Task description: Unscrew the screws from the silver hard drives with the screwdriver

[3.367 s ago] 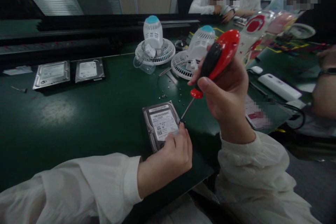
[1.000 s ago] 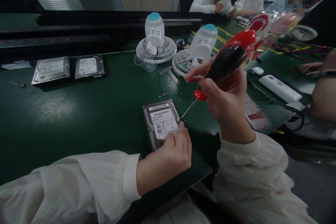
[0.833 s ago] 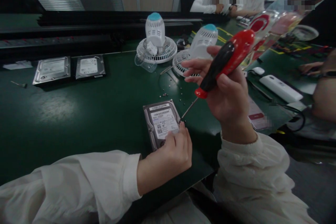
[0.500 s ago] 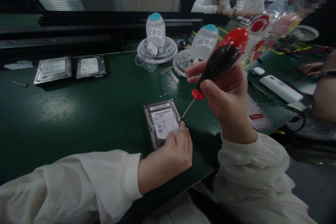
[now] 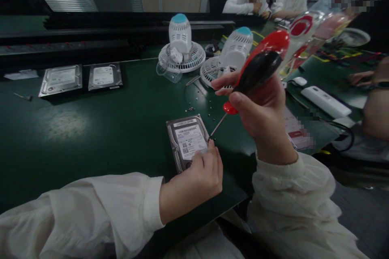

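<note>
A hard drive [image 5: 190, 135] lies label-up on the green table in front of me. My left hand [image 5: 200, 172] grips its near right side, fingers along the right edge and covering the near corner. My right hand [image 5: 264, 109] is closed around the red and black handle of a screwdriver [image 5: 259, 64]. The shaft slants down to the left, and its tip meets the drive's right edge, close to my left fingertips. Whether a screw sits under the tip is too small to tell. Several small screws [image 5: 191, 109] are scattered just beyond the drive.
Two more hard drives, one silver [image 5: 60, 81] and one smaller [image 5: 105, 76], lie at the back left. White fans [image 5: 180, 40] and a clear plastic cup [image 5: 173, 73] stand behind the screws. At right are a bottle [image 5: 300, 28], a white power strip [image 5: 326, 102] and a co-worker's arm [image 5: 378, 105].
The screwdriver handle has turned slightly in my right hand, and the fingers have shifted a little left. My left hand and the drive stay in place.
</note>
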